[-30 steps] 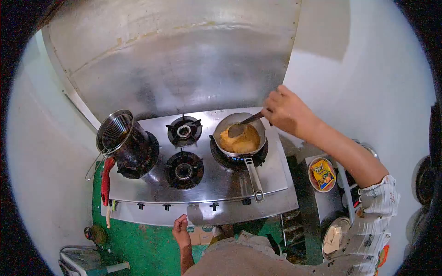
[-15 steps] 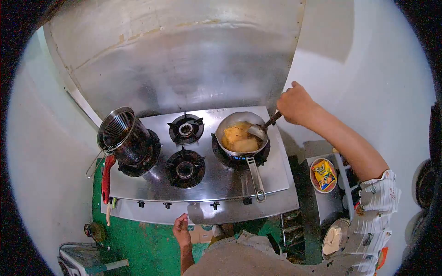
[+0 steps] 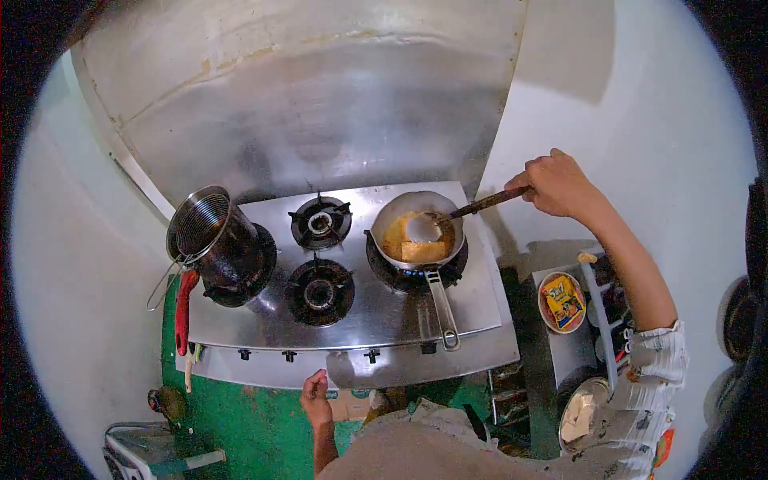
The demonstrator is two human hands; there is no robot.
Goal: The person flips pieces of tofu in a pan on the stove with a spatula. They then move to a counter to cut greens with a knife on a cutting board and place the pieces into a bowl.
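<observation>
My right hand (image 3: 554, 184) grips the dark handle of a spatula (image 3: 424, 229), whose metal blade lies in the pan over the food. The metal pan (image 3: 406, 205) sits on the lit right burner, its long handle pointing toward me. In it, a golden block of food (image 3: 423, 252) rests in bubbling oil at the near side, beside the blade. My left hand (image 3: 317, 395) hangs low in front of the stove edge, fingers curled together; whether anything small is in them is hidden.
A dark pot (image 3: 234, 254) with a strainer (image 3: 200, 224) and red handle (image 3: 185, 312) stands at left. Two unlit burners (image 3: 320, 294) sit mid-stove. At right are a bowl with a yellow packet (image 3: 562, 304) and a plate of pale blocks (image 3: 580, 416).
My right hand has moved right and slightly down with the spatula. The blade shifted right, then back left over the food, covering part of it. My left hand stays nearly still.
</observation>
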